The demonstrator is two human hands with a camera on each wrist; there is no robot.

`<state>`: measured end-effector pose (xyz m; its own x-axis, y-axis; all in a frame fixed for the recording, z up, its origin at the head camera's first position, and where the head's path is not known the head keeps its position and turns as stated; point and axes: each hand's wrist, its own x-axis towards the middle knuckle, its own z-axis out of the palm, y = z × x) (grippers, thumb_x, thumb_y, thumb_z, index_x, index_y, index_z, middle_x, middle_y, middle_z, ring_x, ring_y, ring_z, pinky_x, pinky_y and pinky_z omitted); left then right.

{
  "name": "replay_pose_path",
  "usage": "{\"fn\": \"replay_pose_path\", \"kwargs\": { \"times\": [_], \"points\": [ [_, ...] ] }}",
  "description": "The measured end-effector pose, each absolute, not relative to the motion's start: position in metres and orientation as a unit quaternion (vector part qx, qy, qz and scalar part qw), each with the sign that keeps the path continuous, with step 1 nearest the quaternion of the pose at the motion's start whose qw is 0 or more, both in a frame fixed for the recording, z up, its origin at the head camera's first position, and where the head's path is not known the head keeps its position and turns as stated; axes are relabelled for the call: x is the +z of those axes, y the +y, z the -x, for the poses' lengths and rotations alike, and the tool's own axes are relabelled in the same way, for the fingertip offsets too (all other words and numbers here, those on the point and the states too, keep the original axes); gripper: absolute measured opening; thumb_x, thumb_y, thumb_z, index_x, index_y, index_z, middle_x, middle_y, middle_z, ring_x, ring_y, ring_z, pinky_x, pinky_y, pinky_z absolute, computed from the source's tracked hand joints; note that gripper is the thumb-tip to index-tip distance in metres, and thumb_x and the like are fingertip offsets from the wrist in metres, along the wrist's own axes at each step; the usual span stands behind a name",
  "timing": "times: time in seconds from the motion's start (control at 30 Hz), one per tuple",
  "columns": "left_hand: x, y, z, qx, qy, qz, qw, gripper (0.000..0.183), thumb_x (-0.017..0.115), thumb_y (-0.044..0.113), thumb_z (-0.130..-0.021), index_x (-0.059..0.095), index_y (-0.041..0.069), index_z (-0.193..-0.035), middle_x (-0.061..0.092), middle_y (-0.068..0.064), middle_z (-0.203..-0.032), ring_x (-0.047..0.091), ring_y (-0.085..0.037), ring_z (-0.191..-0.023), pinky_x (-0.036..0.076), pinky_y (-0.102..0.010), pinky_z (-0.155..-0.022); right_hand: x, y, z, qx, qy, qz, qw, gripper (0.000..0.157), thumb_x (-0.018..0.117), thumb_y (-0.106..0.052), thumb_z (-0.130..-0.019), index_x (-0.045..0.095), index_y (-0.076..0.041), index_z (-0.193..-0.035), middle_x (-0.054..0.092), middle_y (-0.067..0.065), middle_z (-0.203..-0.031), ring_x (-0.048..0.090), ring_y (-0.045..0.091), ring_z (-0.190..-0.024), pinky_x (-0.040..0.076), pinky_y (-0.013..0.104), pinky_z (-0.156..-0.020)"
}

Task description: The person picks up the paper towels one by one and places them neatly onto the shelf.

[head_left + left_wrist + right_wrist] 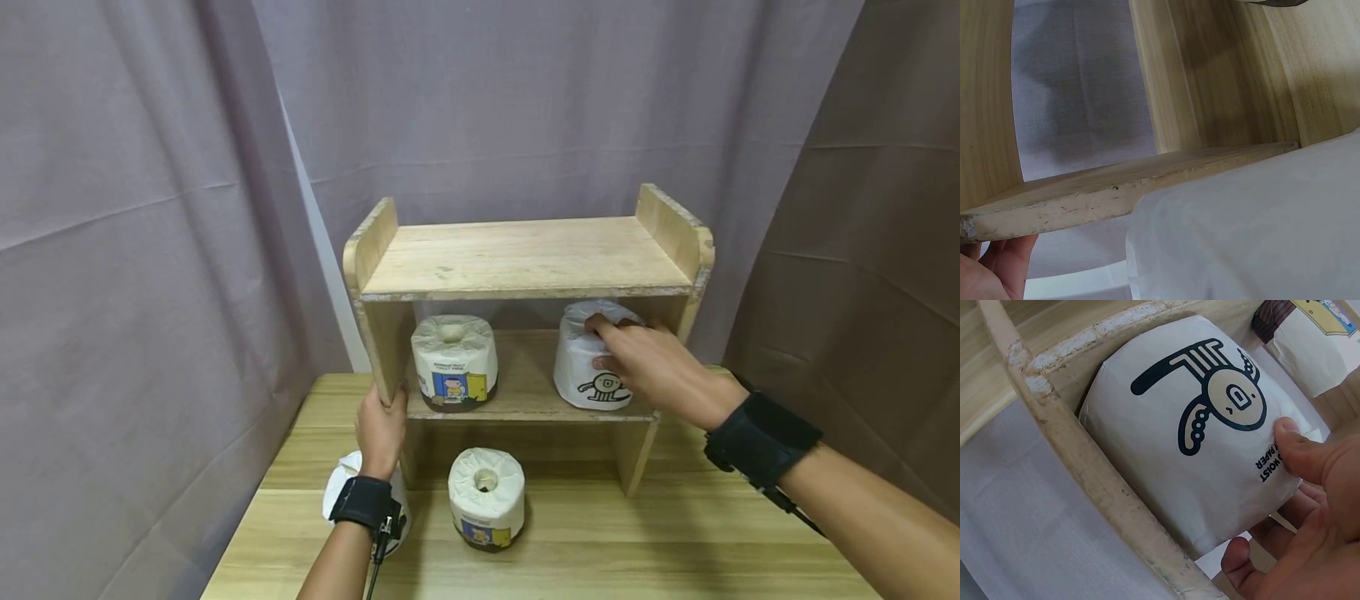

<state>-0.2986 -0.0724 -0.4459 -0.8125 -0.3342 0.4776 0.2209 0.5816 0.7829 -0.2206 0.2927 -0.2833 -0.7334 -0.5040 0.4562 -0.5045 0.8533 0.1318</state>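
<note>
A small wooden shelf [525, 258] stands on the table. My left hand [381, 432] grips the edge of its left side panel; in the left wrist view, the fingers [1013, 262] show beyond the panel edge [1085, 209]. At the right of the middle board, my right hand [648, 358] holds a white-wrapped toilet roll [581, 371] by its top. The right wrist view shows the thumb on the wrapper of this roll [1160, 450], which bears a black cartoon figure, beside the right side panel. Some right fingertips are hidden in the head view.
Another toilet roll [455, 362] with a blue and yellow print sits at the left of the middle board. A similar one [487, 497] stands on the table [570, 558] in front. Beside my left wrist is a partly hidden white roll [341, 483]. Grey curtains [510, 108] hang behind.
</note>
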Motion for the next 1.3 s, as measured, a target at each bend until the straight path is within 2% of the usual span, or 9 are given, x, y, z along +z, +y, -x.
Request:
{"fn": "replay_pose_path", "kwargs": {
  "times": [0.43, 0.73, 1.3],
  "points": [
    [-0.4447, -0.0719, 0.2978, -0.458, -0.835, -0.037, 0.304, 0.025, 0.062, 0.035, -0.091, 0.066, 0.018, -0.109, 0.071, -0.011, -0.106, 0.066, -0.033, -0.089, 0.046, -0.052, -0.072, -0.284, 0.2949, 0.2222, -0.009, -0.928, -0.279, 0.246, 0.043, 0.074, -0.021, -0.083, 0.054, -0.006, -0.117, 0.06, -0.001, -0.073, 0.055, 0.015, -0.067, 0.043, 0.044, -0.062],
    [-0.4439, -0.0718, 0.2975, -0.457, -0.837, -0.037, 0.3, 0.024, 0.061, 0.035, -0.091, 0.065, 0.017, -0.107, 0.07, -0.011, -0.104, 0.065, -0.033, -0.089, 0.046, -0.052, -0.073, -0.2828, 0.2957, 0.2224, -0.02, -0.931, -0.277, 0.236, 0.043, 0.074, -0.02, -0.083, 0.055, -0.006, -0.119, 0.064, 0.003, -0.079, 0.061, 0.02, -0.074, 0.044, 0.048, -0.069],
    [-0.4446, -0.0724, 0.2984, -0.453, -0.837, -0.034, 0.305, 0.022, 0.06, 0.035, -0.091, 0.064, 0.017, -0.103, 0.07, -0.011, -0.1, 0.065, -0.033, -0.087, 0.045, -0.052, -0.071, -0.2818, 0.2969, 0.2226, -0.026, -0.928, -0.289, 0.233, 0.045, 0.075, -0.021, -0.082, 0.055, -0.007, -0.119, 0.066, 0.004, -0.083, 0.063, 0.021, -0.078, 0.043, 0.048, -0.07]
  ]
}}
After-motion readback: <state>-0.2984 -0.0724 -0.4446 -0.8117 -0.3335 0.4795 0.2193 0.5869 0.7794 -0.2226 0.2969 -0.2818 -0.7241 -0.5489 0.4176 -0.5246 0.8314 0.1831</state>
